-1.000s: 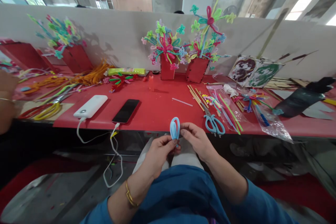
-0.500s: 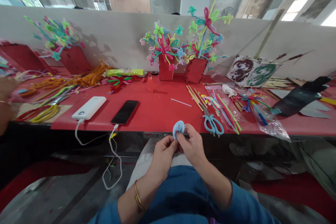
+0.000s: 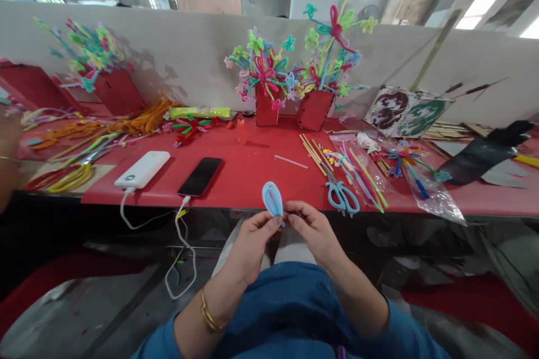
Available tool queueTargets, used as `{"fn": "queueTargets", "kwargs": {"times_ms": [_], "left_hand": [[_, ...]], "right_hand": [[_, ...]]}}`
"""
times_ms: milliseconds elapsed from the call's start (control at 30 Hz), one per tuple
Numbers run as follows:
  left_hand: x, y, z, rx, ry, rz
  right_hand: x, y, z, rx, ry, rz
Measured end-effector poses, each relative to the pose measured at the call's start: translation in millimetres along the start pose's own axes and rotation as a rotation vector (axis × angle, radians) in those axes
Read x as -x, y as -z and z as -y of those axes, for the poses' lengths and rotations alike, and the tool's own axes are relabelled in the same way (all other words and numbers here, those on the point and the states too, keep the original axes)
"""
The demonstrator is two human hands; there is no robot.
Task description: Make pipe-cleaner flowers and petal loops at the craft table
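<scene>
My left hand (image 3: 251, 238) and my right hand (image 3: 310, 225) meet in front of my lap, just below the front edge of the red table (image 3: 252, 171). Both pinch the base of a light blue pipe cleaner loop (image 3: 272, 199), a double petal shape that stands up and leans a little left above my fingertips. A gold bangle sits on my left wrist. Blue-handled scissors (image 3: 344, 196) lie on the table just right of my right hand.
A black phone (image 3: 200, 176) and a white power bank (image 3: 143, 169) lie left of centre, cables hanging over the edge. Two red boxes of pipe cleaner flowers (image 3: 295, 76) stand at the back. Sticks and bagged pipe cleaners (image 3: 362, 171) lie right. Another person's arm (image 3: 8, 162) shows far left.
The blue loop was folded down round between my fingers half a second ago; now it stands up again, leaning left. My right hand has drawn back a little from the left.
</scene>
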State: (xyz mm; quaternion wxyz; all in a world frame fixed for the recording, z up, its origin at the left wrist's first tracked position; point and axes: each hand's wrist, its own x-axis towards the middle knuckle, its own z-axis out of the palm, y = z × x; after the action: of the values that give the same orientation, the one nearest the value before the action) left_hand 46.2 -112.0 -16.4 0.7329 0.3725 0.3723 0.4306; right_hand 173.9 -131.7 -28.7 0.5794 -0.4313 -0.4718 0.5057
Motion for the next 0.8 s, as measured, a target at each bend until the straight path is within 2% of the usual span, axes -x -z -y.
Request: {"fn": "queueTargets", "kwargs": {"times_ms": [67, 200, 400, 533, 700, 800], "left_hand": [[-1, -0.8, 0, 0.072, -0.027, -0.03], [-2, -6.9, 3, 0.197, -0.069, -0.031], [-1, -11.1, 9, 0.248, -0.065, -0.048], [-2, -5.5, 10, 0.171, -0.068, -0.029], [-1, 1.4, 3, -0.05, -0.141, -0.011], [2, 2.6, -4, -0.093, -0.144, -0.01]], "right_hand": [[2, -3, 1, 0.081, 0.049, -0.066], [3, -10, 5, 0.196, 0.055, -0.032], [1, -21, 6, -0.111, -0.119, -0.082], [2, -24, 4, -0.169, -0.117, -0.134], [3, -23, 3, -0.115, -0.104, -0.101], [2, -21, 4, -0.079, -0.094, -0.088]]}}
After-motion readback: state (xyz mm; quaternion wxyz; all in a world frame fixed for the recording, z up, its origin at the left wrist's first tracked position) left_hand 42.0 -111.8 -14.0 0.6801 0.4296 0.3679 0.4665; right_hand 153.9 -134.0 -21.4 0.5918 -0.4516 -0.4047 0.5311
